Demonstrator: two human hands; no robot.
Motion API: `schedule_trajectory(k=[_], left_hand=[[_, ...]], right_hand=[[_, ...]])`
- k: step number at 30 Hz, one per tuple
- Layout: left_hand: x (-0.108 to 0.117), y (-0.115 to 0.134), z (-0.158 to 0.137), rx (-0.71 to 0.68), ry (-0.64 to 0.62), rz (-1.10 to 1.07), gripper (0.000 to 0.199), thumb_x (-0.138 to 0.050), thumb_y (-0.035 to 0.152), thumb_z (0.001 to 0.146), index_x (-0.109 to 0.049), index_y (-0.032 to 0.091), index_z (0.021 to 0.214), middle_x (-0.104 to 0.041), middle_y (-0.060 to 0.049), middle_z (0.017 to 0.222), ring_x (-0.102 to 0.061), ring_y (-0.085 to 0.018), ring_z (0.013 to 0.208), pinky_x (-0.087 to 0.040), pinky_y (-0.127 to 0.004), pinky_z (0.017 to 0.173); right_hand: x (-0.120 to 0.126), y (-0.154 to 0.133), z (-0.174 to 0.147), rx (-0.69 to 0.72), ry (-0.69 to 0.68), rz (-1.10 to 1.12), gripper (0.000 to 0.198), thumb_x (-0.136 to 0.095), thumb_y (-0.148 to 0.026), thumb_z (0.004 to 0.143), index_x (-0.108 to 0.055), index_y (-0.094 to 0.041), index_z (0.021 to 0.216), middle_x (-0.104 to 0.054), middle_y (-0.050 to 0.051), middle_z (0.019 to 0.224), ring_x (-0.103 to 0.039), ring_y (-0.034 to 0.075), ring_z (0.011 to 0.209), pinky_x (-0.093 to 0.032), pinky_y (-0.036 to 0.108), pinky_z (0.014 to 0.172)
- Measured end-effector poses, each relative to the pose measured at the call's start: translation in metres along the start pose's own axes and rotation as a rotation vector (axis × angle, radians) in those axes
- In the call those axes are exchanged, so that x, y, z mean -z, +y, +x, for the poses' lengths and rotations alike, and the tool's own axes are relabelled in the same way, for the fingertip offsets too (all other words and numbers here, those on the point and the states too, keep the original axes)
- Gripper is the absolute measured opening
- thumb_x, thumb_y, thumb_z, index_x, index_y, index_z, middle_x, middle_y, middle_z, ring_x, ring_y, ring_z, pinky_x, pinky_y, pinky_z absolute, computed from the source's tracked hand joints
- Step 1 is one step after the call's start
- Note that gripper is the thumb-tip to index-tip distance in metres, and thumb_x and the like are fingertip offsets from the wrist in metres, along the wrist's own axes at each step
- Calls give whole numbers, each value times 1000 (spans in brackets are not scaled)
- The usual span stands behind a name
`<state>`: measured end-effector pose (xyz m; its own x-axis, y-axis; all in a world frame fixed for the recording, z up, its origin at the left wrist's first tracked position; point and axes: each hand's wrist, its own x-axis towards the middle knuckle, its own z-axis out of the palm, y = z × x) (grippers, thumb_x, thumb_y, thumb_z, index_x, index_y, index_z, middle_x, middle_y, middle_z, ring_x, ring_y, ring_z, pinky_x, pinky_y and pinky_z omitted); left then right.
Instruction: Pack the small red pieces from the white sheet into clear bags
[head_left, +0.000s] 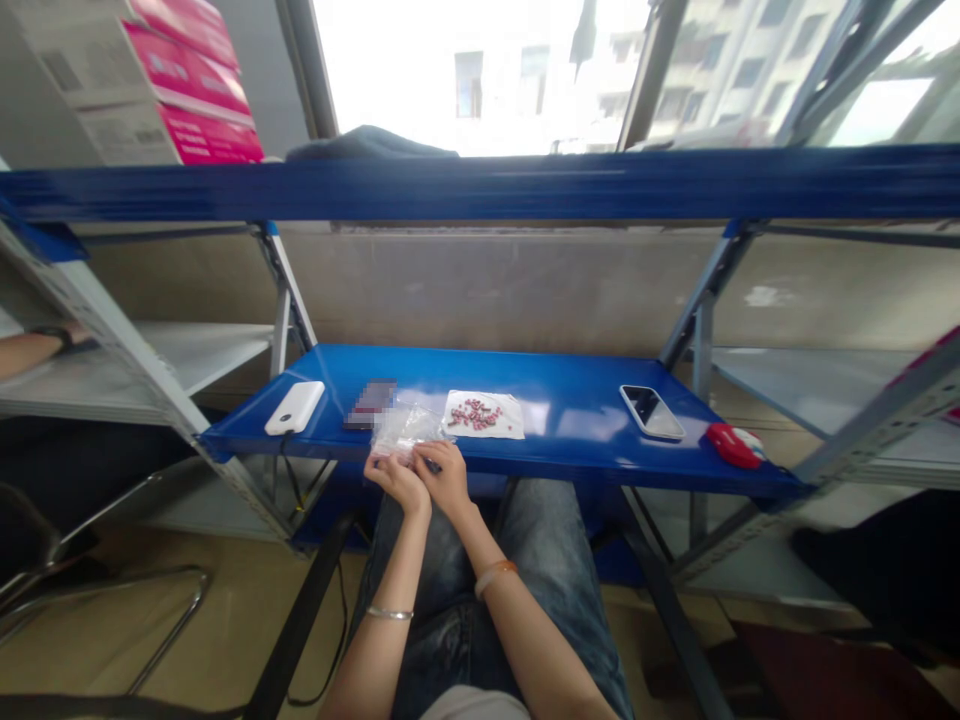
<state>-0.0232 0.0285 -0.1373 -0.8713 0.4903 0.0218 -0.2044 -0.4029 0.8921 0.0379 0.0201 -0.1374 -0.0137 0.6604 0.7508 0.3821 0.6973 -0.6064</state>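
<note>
My left hand (399, 483) is closed on the near edge of a clear plastic bag (409, 425) at the front edge of the blue shelf. Beside it, my right hand (445, 474) is also closed at the bag's near edge, with a small dark object (433, 466) at its fingers whose kind I cannot make out. Just to the right of the bag lies a white sheet (510, 416) with many small red and dark pieces (474, 412) scattered on it. What the bag holds is too blurred to tell.
A white power bank (295, 408) with a cable lies at the left. A blurred-out dark item (367, 405) is behind the bag. To the right are a phone (651, 412) and a red pouch (735, 445). A blue upper beam (480, 188) spans overhead; metal posts flank the shelf.
</note>
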Motion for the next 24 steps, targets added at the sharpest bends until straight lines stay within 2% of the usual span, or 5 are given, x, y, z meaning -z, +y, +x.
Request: schedule_trajectory(k=[6, 10, 14, 18, 24], left_hand=[[0, 2, 9, 35, -9, 17, 26, -51, 37, 78, -35, 21, 92, -47, -1, 86, -54, -13, 77, -45, -29, 70], [0, 5, 17, 109, -5, 46, 17, -47, 32, 78, -39, 19, 86, -49, -1, 82, -56, -14, 75, -47, -30, 66], [-1, 9, 18, 208, -9, -43, 12, -42, 26, 79, -41, 18, 88, -51, -1, 82, -57, -15, 71, -49, -31, 60], [-1, 10, 15, 139, 7, 0, 8, -42, 21, 77, -44, 17, 83, -52, 0, 78, -57, -14, 72, -49, -30, 63], [3, 15, 17, 46, -59, 82, 22, -49, 37, 79, -48, 15, 85, -57, -2, 76, -60, -16, 72, -50, -31, 66]], right_hand=[[5, 2, 5, -4, -196, -12, 23, -63, -22, 74, -69, -22, 97, -70, 5, 102, -61, 20, 100, -44, 35, 92], [9, 2, 8, -28, -305, -49, 33, -61, -15, 72, -68, -22, 103, -68, 5, 109, -60, 21, 105, -45, 35, 94], [6, 1, 8, -140, -228, -3, 29, -50, -10, 80, -70, -23, 97, -70, 4, 100, -64, 18, 96, -49, 32, 88], [-7, -3, 15, -152, -56, 49, 23, -51, -16, 84, -71, -21, 95, -70, 6, 98, -64, 18, 94, -49, 31, 88], [-21, -8, 20, -69, -236, 154, 29, -50, -9, 79, -69, -22, 97, -68, 5, 106, -60, 18, 107, -46, 33, 95]])
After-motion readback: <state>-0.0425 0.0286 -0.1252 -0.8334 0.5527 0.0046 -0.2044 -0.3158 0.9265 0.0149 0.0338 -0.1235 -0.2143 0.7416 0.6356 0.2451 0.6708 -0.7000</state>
